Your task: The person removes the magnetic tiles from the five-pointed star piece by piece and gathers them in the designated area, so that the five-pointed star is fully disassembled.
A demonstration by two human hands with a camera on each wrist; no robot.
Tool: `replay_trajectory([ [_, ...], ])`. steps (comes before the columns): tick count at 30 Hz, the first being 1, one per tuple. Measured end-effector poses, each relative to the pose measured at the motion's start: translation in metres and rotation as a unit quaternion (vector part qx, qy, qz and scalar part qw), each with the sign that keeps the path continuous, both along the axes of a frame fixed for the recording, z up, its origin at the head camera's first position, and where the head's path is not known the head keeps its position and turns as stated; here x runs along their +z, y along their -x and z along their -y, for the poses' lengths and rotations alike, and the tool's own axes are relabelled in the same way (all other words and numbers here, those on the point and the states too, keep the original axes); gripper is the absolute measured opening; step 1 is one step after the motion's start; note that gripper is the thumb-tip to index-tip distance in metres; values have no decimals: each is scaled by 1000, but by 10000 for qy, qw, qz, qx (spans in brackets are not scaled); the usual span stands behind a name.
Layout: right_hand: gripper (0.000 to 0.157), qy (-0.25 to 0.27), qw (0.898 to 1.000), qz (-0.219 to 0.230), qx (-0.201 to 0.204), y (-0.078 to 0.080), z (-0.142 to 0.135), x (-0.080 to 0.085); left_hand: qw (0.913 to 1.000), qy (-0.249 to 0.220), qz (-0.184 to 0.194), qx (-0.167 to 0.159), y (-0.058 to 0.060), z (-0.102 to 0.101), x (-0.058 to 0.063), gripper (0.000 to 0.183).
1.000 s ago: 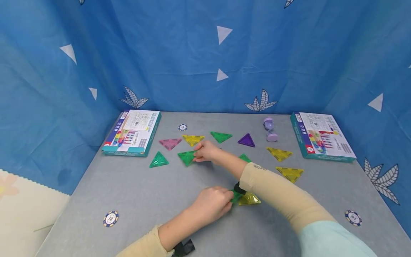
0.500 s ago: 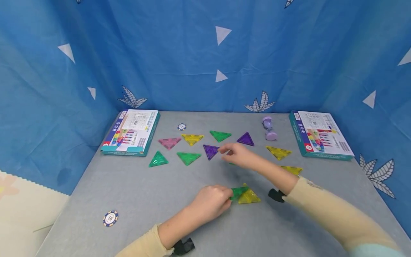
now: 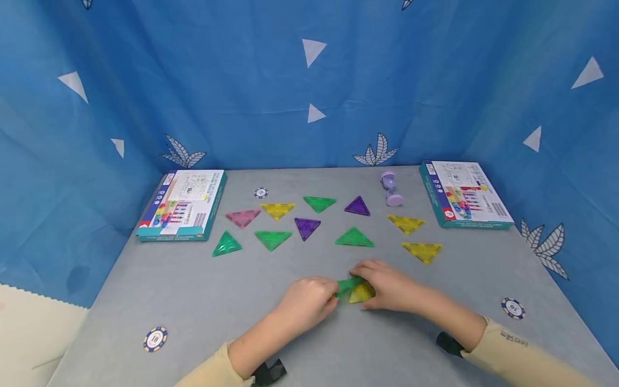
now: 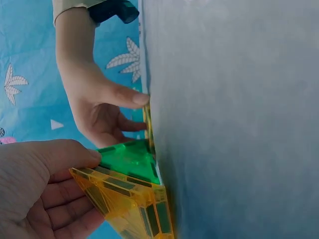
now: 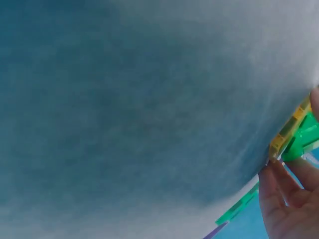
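In the head view, my left hand (image 3: 306, 302) pinches a green triangular magnetic tile (image 3: 345, 286). The left wrist view shows its thumb on the green tile (image 4: 130, 162), with an orange-yellow tile (image 4: 124, 196) joined along the edge nearer the camera. My right hand (image 3: 394, 288) grips a yellow triangular magnetic tile (image 3: 361, 293), its fingers at the far side and its thumb at the near side. That yellow tile (image 5: 289, 129) meets the green tile edge in the right wrist view. Part of the yellow tile is hidden by the right hand.
Beyond the hands lie loose triangular tiles: green (image 3: 354, 237), purple (image 3: 307, 228), yellow (image 3: 422, 251) and pink (image 3: 243, 217). Boxes stand at back left (image 3: 184, 204) and back right (image 3: 464, 193), with a purple hourglass (image 3: 391, 189). Poker chips (image 3: 155, 339) lie about the table.
My right hand has let go of a green tile among the loose ones, drawn back toward me and taken hold of the yellow tile. The left hand keeps its grip; the head view has shifted slightly.
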State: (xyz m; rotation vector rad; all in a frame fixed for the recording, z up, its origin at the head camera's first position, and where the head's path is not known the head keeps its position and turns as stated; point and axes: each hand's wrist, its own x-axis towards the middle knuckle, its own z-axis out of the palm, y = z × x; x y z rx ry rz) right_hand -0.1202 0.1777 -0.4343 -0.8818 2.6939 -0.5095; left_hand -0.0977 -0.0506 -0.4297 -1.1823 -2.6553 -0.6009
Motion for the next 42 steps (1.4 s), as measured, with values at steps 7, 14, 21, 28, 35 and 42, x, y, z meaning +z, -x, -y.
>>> replay_trajectory([
  [7,46,-123,9988,-385,286,5,0,-2,9998,-48,66,193,2,5,3,24],
  [14,43,87,9978,-639,-119,20,-34,6,9994,-36,205,274,2,8,4,10],
  [21,43,-24,9973,-462,-569,38,-57,7,9983,-31,480,333,2,11,5,6],
  [28,43,-207,9987,-137,-448,41,-60,12,9973,-61,583,447,2,12,4,6],
  [35,49,-474,9978,111,-439,42,-58,18,9951,-24,810,570,4,13,3,10],
  [42,49,85,9986,-511,72,24,-20,21,9944,-127,837,629,5,14,1,12],
])
